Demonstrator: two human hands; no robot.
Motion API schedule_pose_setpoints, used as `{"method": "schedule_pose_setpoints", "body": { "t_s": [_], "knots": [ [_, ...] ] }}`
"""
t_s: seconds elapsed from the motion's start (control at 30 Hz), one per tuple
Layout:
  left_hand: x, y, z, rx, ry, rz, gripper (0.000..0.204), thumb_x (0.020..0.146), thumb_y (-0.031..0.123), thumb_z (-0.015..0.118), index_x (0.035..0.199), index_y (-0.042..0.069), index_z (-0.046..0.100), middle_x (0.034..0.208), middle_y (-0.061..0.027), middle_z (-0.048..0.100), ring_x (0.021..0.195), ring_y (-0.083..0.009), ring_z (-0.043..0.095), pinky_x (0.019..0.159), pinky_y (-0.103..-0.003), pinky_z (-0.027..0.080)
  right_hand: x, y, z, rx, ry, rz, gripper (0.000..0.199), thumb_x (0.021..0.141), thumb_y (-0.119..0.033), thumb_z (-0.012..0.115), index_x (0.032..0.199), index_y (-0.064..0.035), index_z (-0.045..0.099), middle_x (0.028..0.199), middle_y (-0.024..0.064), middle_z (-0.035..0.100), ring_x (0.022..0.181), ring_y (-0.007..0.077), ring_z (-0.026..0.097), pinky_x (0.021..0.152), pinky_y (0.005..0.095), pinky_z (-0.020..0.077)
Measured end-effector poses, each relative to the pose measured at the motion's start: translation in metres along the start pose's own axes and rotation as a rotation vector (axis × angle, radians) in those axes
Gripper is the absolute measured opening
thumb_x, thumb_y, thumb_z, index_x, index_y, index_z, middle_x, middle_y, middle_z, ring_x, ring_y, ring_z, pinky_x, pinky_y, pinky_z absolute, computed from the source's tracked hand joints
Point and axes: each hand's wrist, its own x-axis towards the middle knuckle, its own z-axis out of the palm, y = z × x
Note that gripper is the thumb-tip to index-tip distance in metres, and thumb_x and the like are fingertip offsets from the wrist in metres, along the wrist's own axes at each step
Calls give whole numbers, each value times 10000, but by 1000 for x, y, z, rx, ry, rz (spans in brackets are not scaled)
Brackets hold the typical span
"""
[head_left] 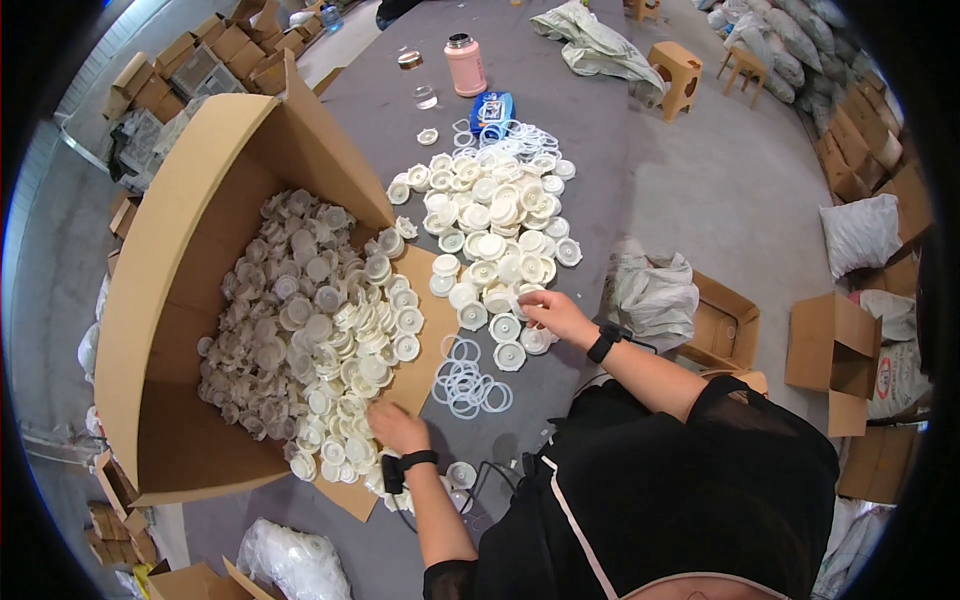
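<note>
1. We see a person in a black top at a grey table [560,90], both bare hands down among white plastic caps.
2. L hand [397,427], black band at the wrist, rests on the caps [330,340] spilling over the lowered flap of a big cardboard box [170,260] lying on its side at the table's left edge; fingers curl loosely over the caps, but we can't tell if one is pinched.
3. R hand [556,316], w/ a black watch [602,343], sits near the table's right edge at the near end of a second cap pile [495,215]; thumb & fingertips grasp a thin white ring [524,301].
4. More loose white rings [466,382] lie flat on the table btwn the two hands, just beside the box flap.
5. Toward the far edge: another ring heap [525,140], a blue packet [491,108], a pink bottle [465,65] & a small clear jar [420,85].
6. Off the table, right: a yellow stool [678,72], white sacks [655,290] & open cartons [835,355] on the floor.
</note>
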Motion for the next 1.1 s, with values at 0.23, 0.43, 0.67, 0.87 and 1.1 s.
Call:
{"method": "schedule_pose_setpoints", "body": {
  "t_s": [0.23, 0.43, 0.67, 0.87, 1.1],
  "knots": [
    [11, -28, 8, 120, -114, -141, 153, 600, 80, 593, 733, 36, 532, 751, -133, 531, 782, -292, 492, 692, -386, 369, 0, 25, -4, 79, 160, 62, 294, 795, -182, 496, 1014, 13, 524, 830, 48, 587, 617, 95, 537, 575, 224, 449],
    [-6, 4, 3, -845, -138, -416, 223, 730, 133, 599, 837, -40, 511, 853, -153, 543, 751, -255, 528, 671, -351, 427, -30, 29, 44, 148, -171, 99, 349, 813, -242, 501, 1078, -16, 476, 834, 30, 567, 642, 91, 534, 560, 226, 444],
    [-1, 121, 11, -1568, -590, -516, 139, 785, 132, 559, 871, 25, 536, 700, 0, 551, 523, -37, 454, 442, -161, 325, -33, 51, 58, 377, -266, 319, 290, 796, -282, 525, 941, -31, 511, 722, 23, 539, 573, 84, 514, 490, 203, 413],
    [26, 123, 61, -797, -265, -58, 208, 694, 70, 552, 870, -38, 523, 953, -185, 464, 802, -302, 489, 704, -353, 405, -33, 70, 26, 397, 6, 340, 237, 797, -275, 533, 893, -58, 527, 667, -10, 517, 544, 67, 479, 486, 206, 401],
    [19, 103, 78, -508, -451, 27, 130, 638, 65, 584, 766, 45, 591, 795, -124, 526, 755, -286, 518, 665, -371, 420, -40, 74, 20, 532, 51, 389, 219, 800, -264, 532, 897, -68, 519, 692, -10, 528, 545, 70, 493, 478, 208, 406]
  ]
}}
